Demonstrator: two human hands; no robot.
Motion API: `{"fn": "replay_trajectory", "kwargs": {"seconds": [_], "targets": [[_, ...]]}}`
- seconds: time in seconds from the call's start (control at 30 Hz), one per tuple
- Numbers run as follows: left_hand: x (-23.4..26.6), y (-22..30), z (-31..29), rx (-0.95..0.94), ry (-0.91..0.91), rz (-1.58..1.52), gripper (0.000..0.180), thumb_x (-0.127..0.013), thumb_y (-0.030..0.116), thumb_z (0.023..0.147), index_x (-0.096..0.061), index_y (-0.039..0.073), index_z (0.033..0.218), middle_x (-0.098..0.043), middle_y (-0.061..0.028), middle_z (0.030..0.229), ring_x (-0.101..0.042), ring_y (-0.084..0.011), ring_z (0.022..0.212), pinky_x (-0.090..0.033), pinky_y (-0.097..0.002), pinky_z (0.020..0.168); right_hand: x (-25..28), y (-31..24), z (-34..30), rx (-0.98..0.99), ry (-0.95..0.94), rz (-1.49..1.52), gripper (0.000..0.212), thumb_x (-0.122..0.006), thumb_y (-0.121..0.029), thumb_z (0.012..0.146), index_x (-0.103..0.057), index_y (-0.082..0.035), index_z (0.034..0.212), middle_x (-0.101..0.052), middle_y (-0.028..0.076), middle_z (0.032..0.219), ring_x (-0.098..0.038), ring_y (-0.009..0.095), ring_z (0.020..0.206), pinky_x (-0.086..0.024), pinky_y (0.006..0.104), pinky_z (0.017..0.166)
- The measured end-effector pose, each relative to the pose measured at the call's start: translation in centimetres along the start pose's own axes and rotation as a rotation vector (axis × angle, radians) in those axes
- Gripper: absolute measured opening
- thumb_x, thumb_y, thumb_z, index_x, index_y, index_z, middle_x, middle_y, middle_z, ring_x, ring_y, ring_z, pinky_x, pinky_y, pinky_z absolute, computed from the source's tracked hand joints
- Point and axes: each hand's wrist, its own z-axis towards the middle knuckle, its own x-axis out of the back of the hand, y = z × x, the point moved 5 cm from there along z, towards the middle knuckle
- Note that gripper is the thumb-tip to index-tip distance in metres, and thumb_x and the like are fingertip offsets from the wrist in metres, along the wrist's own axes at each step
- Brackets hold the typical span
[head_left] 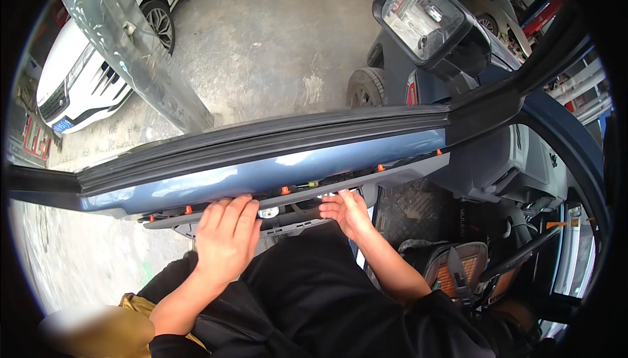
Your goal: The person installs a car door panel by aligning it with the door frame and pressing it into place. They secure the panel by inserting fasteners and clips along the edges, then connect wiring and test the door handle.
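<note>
A grey door trim panel [412,171] stands partly off the blue car door [261,172], leaving a dark gap along its top. Several orange clips [285,190] show in that gap, along with a small yellow-green piece [313,184]. My left hand [226,235] reaches over the panel's upper edge, fingers side by side and bent onto it; its thumb is hidden. To the right, my right hand [347,214] is at the panel's inner side with curled fingers and the thumb near the edge. What its fingertips hold is too small to make out.
Above the door run the black window frame [261,137] and a side mirror [432,21]. A metal post [124,37] rises at the left, beside a white car [85,77]. Car seats [458,266] and a dashboard [504,162] lie to the right.
</note>
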Motion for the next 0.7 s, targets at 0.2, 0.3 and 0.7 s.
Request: {"fn": "replay_trajectory", "kwargs": {"seconds": [0.2, 0.3, 0.7], "targets": [[-2.1, 0.6, 0.9, 0.033, -0.034, 0.094, 0.040, -0.073, 0.010, 0.069, -0.062, 0.001, 0.106, -0.062, -0.0115, 0.093, -0.059, -0.0283, 0.078, -0.048, -0.0381, 0.071, -0.2, -0.5, 0.3, 0.014, 0.141, -0.093, 0.044, -0.050, -0.038, 0.097, -0.057, 0.006, 0.098, -0.068, 0.020, 0.085, -0.067, 0.022, 0.068, -0.057, 0.0313, 0.061], [-1.4, 0.5, 1.0, 0.056, -0.030, 0.072, 0.037, -0.075, 0.011, 0.066, -0.064, 0.002, 0.100, -0.062, -0.0083, 0.086, -0.059, -0.0264, 0.072, -0.047, -0.0362, 0.065, -0.2, -0.2, 0.3, 0.023, 0.211, -0.115, 0.046, -0.049, -0.038, 0.097, -0.057, 0.007, 0.098, -0.069, 0.020, 0.081, -0.066, 0.020, 0.063, -0.056, 0.0295, 0.057], [-1.1, 0.2, 1.1, 0.082, 0.059, 0.034, 0.036, -0.077, 0.009, 0.062, -0.065, 0.004, 0.095, -0.064, -0.0077, 0.084, -0.058, -0.0255, 0.068, -0.046, -0.0359, 0.062, -3.8, -0.2, -1.9, 0.036, -0.082, -0.268, 0.055, -0.064, -0.038, 0.089, -0.042, 0.005, 0.115, -0.059, 0.020, 0.106, -0.065, 0.025, 0.079, -0.059, 0.0364, 0.061]]}}
